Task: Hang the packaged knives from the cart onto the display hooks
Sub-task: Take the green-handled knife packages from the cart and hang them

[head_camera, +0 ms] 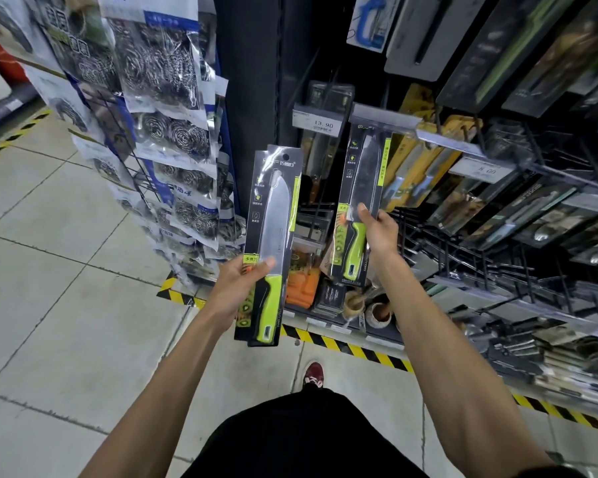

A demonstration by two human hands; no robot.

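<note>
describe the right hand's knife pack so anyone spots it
On the display rack, find the 13.90 tag. Right of it, the right hand grips a knife pack; unlike the other pack in the left hand, its top reaches the clear rail.

We're pretty clearly in a shop here, housewares aisle by the look of it. There's a price tag (pixel 320 125) reading 13.90, rows of display hooks (pixel 497 267) carrying packaged knives (pixel 491 208), bagged steel scourers (pixel 159 63) hanging in a column, and yellow-black tape (pixel 359 350) across the tiled floor (pixel 49 270).
</note>
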